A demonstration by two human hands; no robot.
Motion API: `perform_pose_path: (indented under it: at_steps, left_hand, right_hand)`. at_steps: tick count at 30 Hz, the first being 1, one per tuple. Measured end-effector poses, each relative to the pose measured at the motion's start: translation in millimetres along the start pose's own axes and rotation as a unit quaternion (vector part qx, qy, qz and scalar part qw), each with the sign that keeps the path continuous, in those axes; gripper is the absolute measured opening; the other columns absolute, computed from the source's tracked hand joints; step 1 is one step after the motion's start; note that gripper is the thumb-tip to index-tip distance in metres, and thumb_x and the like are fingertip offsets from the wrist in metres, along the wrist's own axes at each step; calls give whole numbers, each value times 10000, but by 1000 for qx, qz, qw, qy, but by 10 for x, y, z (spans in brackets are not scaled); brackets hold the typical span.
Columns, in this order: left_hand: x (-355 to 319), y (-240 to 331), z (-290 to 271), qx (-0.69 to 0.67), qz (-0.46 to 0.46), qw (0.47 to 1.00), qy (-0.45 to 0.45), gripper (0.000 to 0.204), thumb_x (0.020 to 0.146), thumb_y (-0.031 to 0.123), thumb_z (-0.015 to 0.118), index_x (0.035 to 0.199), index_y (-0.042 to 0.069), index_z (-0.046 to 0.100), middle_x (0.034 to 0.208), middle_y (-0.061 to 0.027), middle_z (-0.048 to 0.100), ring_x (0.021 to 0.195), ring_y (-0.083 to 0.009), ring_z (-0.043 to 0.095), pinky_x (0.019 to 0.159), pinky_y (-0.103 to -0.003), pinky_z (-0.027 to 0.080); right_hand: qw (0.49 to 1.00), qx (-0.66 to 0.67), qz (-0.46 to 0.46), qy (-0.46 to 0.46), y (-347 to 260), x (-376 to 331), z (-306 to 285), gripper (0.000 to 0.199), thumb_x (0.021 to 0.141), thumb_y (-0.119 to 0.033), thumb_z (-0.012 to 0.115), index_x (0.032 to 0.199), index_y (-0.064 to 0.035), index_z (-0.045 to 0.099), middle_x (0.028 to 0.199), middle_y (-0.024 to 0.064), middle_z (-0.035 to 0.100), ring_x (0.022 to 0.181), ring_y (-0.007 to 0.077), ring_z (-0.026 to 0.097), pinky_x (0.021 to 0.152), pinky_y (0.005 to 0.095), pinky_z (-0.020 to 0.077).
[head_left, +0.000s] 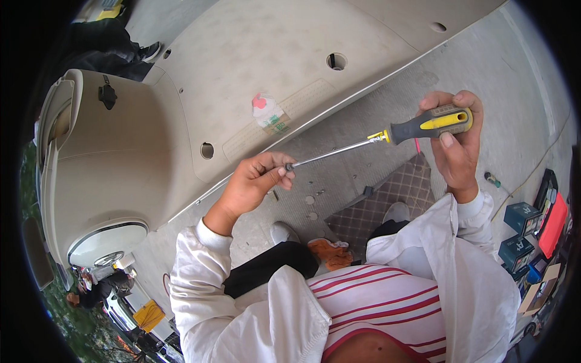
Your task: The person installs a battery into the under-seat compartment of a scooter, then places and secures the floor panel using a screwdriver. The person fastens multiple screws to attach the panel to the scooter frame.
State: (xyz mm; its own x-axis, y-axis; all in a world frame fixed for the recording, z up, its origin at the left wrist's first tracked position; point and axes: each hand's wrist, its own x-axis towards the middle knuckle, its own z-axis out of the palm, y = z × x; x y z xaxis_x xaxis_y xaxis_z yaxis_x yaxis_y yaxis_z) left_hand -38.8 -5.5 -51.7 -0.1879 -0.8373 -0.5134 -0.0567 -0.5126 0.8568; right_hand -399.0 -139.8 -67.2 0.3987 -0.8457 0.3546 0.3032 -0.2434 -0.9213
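My right hand [458, 158] is wrapped round the grey-and-yellow handle of a screwdriver [404, 129]. Its long metal shaft slants down to the left, toward my left hand [251, 183]. There my thumb and fingers are closed in a pinch on a small dark piece [289, 167] at the screwdriver's tip. It looks like a screw or fastener, too small to tell for sure. Just beyond both hands lies the edge of a large beige molded panel [242, 72], with round holes and a torn sticker [269, 114] on it.
Beige vehicle bodywork [115, 157] curves up at the left. Below me, a brown checked mat [396, 187] and an orange cloth or glove [330, 253] lie on the grey floor [502, 78]. Boxes [521, 218] and a red case [552, 225] stand at the right. Another person's leg [115, 42] shows at the far left.
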Motion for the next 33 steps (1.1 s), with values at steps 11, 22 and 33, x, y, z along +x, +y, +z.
perform_pose_path:
  at_steps: [11,22,33]
  left_hand:
    - [-324,103,-67,16,-29,999,-4,208,1047,21,539,1213,-39,649,998,-67,706,894,-132,694,841,-296,575]
    - [-597,387,-412,290,234,826,422,131,895,-39,684,1008,0,737,936,-97,663,747,-183,622,698,-317,512]
    - [-592,372,-596,316,153,856,380,157,907,37,640,1016,-49,714,910,-177,678,765,-254,616,752,-358,514]
  right_hand:
    - [992,50,77,-82,-257,184,183,459,967,-260,697,1327,-115,451,1197,189,637,1079,217,683,725,293,619]
    - [933,-49,-234,-269,-1134,1643,1761,424,885,-114,739,1251,-79,528,1109,144,657,905,241,658,776,368,555]
    - [827,-161,-270,-467,-1128,2204,2221,438,882,-41,711,1276,-42,520,1088,85,558,880,180,563,756,304,493]
